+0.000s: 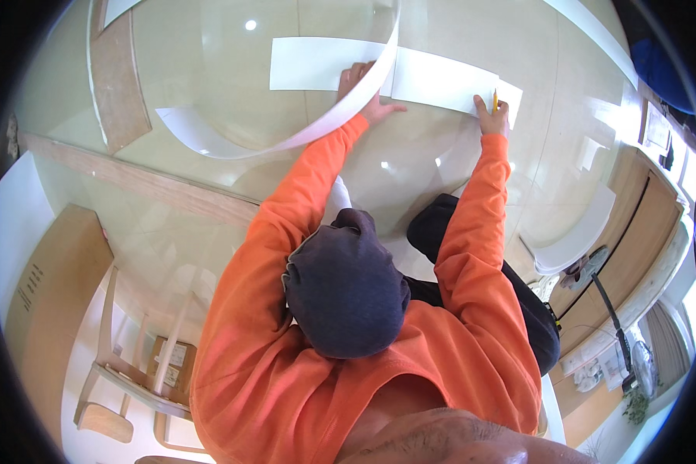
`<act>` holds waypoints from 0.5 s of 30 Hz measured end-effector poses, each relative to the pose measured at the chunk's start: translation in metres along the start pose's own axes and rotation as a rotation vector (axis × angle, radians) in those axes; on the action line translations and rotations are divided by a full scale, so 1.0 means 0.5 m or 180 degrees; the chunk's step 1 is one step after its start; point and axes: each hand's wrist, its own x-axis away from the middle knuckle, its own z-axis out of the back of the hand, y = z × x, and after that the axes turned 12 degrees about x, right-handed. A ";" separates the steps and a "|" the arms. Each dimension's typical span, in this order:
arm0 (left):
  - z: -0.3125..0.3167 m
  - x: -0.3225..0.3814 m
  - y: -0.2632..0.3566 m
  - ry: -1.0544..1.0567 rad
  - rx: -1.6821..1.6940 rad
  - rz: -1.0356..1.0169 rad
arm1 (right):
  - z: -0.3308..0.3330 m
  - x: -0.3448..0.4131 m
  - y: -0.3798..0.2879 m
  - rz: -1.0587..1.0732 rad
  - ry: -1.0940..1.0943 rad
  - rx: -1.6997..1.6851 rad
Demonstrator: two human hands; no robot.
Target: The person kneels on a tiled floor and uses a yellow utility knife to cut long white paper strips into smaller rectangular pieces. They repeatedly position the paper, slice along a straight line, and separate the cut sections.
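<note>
Flat on the tiled floor lies a long white strip (310, 64), and a second white panel (441, 78) sits end to end with it or overlaps it. White material also shows beyond the panel's right end. My left hand (365, 95) rests at the strip's near edge, fingers spread, its thumb pointing right. A curved white band (232, 148) passes in front of my left hand and forearm and hides part of them. My right hand (493, 116) grips a yellow pencil (495, 98), point up, at the panel's right end, with the thumb touching its near edge.
Left are a wooden board (119, 81) and a long plank (145, 182) on the floor. A cardboard panel (58, 313) and wooden chair (133, 383) stand at lower left. On the right are a bent white strip (586, 238), a wooden cabinet (632, 232) and a fan (644, 365).
</note>
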 end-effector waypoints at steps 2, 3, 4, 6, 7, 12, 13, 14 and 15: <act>0.032 -0.026 0.024 -0.0392 0.0342 0.0629 | 0.010 0.016 -0.015 -0.0130 -0.0053 0.0046; 0.004 -0.032 -0.008 -0.0423 0.0706 0.0547 | 0.023 0.024 -0.026 -0.0209 -0.0070 0.0060; -0.044 -0.037 -0.072 -0.0418 0.1045 0.0506 | 0.026 0.029 -0.042 -0.0237 -0.0120 0.0067; -0.056 -0.049 -0.079 -0.0457 0.0972 0.0455 | 0.024 0.032 -0.040 -0.0270 -0.0114 0.0090; -0.035 -0.062 -0.061 -0.0492 0.0821 0.0264 | 0.027 0.034 -0.037 -0.0296 -0.0103 0.0096; -0.005 -0.080 -0.052 -0.0658 0.0567 0.0003 | 0.026 0.038 -0.043 -0.0354 -0.0019 0.0070; -0.005 -0.082 -0.054 -0.0648 0.0540 -0.0051 | 0.026 0.039 -0.044 -0.0395 -0.0023 0.0072; -0.004 -0.085 -0.057 -0.0637 0.0514 -0.0105 | 0.023 0.039 -0.045 -0.0387 0.0012 0.0076; -0.002 -0.086 -0.055 -0.0624 0.0491 -0.0158 | 0.019 0.038 -0.044 -0.0378 0.0048 0.0083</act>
